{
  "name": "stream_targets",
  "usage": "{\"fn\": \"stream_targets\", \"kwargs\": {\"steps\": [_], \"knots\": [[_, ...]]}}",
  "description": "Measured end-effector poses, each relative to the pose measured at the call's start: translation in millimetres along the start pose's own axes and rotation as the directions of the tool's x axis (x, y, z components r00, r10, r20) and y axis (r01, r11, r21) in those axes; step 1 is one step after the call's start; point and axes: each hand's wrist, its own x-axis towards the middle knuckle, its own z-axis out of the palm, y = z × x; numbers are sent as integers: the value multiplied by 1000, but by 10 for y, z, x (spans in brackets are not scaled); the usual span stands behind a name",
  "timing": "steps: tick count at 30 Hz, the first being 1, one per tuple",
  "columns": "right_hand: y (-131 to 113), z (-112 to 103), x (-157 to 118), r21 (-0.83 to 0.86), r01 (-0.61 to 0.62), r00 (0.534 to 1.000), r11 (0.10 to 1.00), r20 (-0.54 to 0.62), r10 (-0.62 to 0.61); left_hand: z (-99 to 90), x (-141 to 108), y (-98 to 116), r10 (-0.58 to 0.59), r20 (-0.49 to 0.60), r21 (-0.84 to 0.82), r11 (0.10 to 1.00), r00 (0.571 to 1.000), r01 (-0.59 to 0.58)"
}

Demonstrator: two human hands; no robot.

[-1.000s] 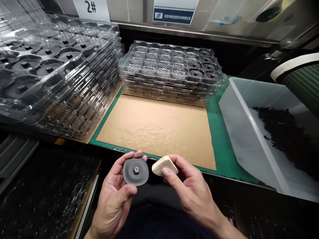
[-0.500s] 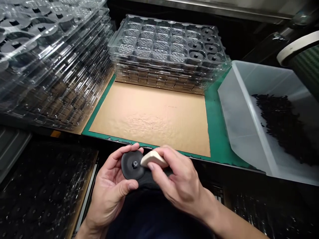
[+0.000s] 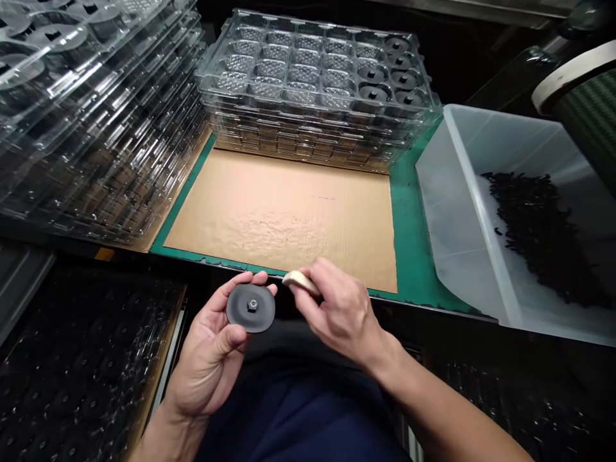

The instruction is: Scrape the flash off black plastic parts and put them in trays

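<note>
Between the thumb and fingers of my left hand is a dark grey rounded disc with a small raised hub at its centre, its face turned up toward me. My right hand is closed on a cream-coloured pad, whose exact kind I cannot make out. The pad is apart from the disc, a little to its right. Both hands are in front of the bench edge, near a cardboard sheet.
A clear plastic tray stack with several dark discs at its right end stands behind the cardboard. Taller stacked trays rise at left. A translucent bin at right holds small black pieces. Lower left, a tray of dark parts.
My right hand has drawn the pad up and away from the disc. The left hand has tilted the disc so its face shows more fully. The view has shifted slightly.
</note>
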Motion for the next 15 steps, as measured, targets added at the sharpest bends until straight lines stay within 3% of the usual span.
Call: {"fn": "stream_targets", "kwargs": {"steps": [2, 5, 8, 11, 15], "knots": [[86, -7, 9, 32, -86, 995, 996, -40, 87, -5, 21, -4, -14, -11, -26, 1000, 1000, 14], [75, -35, -7, 223, -230, 972, 947, 11, 234, -6, 40, -3, -10, -20, -30, 999, 1000, 9], [-55, -68, -39, 324, -265, 964, 908, 103, 244, 8, 38, -2, -10, -23, -17, 1000, 1000, 9], [-166, -86, -62, 331, -168, 981, 929, 146, 126, 36, 20, 0, 11, -23, 12, 1000, 1000, -11], [-204, -94, -73, 141, 59, 993, 988, 92, -72, 63, 4, 1, 28, -22, 54, 998, 999, -27]]}}
